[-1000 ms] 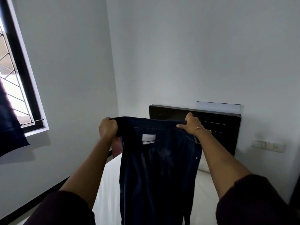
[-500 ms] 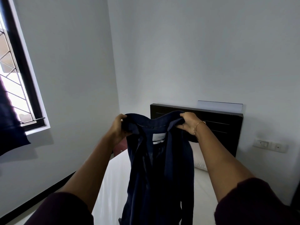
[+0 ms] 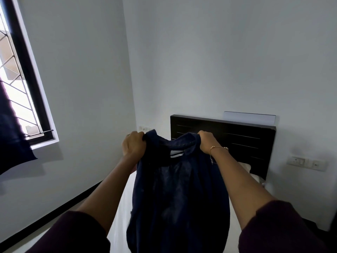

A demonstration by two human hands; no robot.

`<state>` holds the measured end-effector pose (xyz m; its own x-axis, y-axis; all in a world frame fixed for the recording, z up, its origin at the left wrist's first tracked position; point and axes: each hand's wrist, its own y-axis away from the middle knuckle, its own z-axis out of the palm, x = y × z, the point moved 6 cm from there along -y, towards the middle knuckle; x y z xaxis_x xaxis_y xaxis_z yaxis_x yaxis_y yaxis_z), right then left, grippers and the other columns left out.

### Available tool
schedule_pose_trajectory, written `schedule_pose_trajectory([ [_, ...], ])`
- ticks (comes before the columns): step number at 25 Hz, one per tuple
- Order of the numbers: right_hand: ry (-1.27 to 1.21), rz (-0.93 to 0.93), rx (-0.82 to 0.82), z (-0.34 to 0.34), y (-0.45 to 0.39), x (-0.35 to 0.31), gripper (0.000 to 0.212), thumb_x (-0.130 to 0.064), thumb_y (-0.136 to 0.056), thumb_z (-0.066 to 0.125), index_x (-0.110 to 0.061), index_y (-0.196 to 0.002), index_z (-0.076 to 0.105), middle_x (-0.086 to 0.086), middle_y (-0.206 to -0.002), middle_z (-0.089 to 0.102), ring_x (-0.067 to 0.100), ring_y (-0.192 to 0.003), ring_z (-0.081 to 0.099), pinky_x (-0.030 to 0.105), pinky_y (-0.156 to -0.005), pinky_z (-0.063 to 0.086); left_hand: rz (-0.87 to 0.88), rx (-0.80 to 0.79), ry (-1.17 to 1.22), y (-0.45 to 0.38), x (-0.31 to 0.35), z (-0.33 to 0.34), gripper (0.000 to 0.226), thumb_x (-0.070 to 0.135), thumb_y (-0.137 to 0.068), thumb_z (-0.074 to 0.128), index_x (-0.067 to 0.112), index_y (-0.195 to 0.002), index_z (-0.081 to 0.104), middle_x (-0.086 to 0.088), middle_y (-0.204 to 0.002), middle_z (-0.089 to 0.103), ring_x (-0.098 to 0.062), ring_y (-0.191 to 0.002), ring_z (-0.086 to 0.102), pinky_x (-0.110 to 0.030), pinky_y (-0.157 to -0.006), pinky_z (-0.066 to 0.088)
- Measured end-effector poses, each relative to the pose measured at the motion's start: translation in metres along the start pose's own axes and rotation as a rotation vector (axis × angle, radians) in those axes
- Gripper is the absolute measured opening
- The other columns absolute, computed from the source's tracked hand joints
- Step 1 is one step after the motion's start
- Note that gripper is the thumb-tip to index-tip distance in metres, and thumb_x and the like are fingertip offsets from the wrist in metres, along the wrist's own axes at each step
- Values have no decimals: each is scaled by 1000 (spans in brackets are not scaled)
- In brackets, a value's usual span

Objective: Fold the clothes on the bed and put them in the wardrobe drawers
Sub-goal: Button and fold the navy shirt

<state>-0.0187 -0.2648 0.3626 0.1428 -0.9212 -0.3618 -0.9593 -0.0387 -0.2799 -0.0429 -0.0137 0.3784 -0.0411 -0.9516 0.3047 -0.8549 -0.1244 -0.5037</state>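
Two bare forearms extend from dark maroon sleeves (image 3: 279,227) pushed up to around the elbows, the fabric matte and slightly rumpled at the cuffs. On the wrist of the right hand (image 3: 207,142) sits a thin gold chain bracelet (image 3: 218,148) strung with small pale beads, with a short dangling piece hanging below it. A ring (image 3: 128,134) shows on one finger of the left hand (image 3: 132,144), though its detail is too small to make out. The left sleeve (image 3: 73,232) matches the right in colour and cloth.
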Motion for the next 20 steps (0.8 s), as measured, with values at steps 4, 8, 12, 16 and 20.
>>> schedule_pose_trajectory([
  [4, 38, -54, 257, -24, 5, -5, 25, 6, -92, 38, 1, -113, 50, 21, -114, 55, 34, -99, 56, 33, -73, 40, 3, 2, 277, 3, 9, 0, 12, 6, -94, 33, 4, -102, 41, -23, -101, 57, -34, -81, 52, -37, -65, 37],
  [8, -31, -154, 534, -66, 9, -13, 32, 11, -86, 33, -1, -109, 51, 18, -107, 47, 30, -78, 51, 33, -62, 38, 64, 92, 354, -1, 39, -21, 13, 15, -98, 32, 5, -104, 38, -24, -97, 62, -39, -79, 57, -37, -62, 37],
  [12, -247, -178, 656, -121, 5, -25, 31, 6, -89, 35, 0, -115, 51, 13, -107, 40, 26, -85, 45, 30, -73, 38, 120, 158, 500, -9, 88, -55, 29, 26, -101, 30, 3, -114, 42, -24, -101, 62, -41, -88, 58, -39, -68, 40],
  [16, -229, -309, 920, -189, 18, -50, 51, 16, -79, 36, -3, -123, 54, 20, -119, 45, 28, -98, 50, 29, -78, 40, 202, 320, 740, -14, 141, -110, 24, 30, -102, 32, 6, -99, 39, -13, -88, 58, -32, -79, 56, -39, -67, 41],
  [20, -223, -361, 1010, -222, 27, -60, 58, 19, -73, 36, -4, -123, 55, 19, -116, 47, 27, -99, 49, 32, -77, 44, 187, 337, 820, -21, 160, -134, 23, 30, -101, 32, 9, -95, 37, -5, -83, 52, -25, -74, 50, -33, -64, 38],
])
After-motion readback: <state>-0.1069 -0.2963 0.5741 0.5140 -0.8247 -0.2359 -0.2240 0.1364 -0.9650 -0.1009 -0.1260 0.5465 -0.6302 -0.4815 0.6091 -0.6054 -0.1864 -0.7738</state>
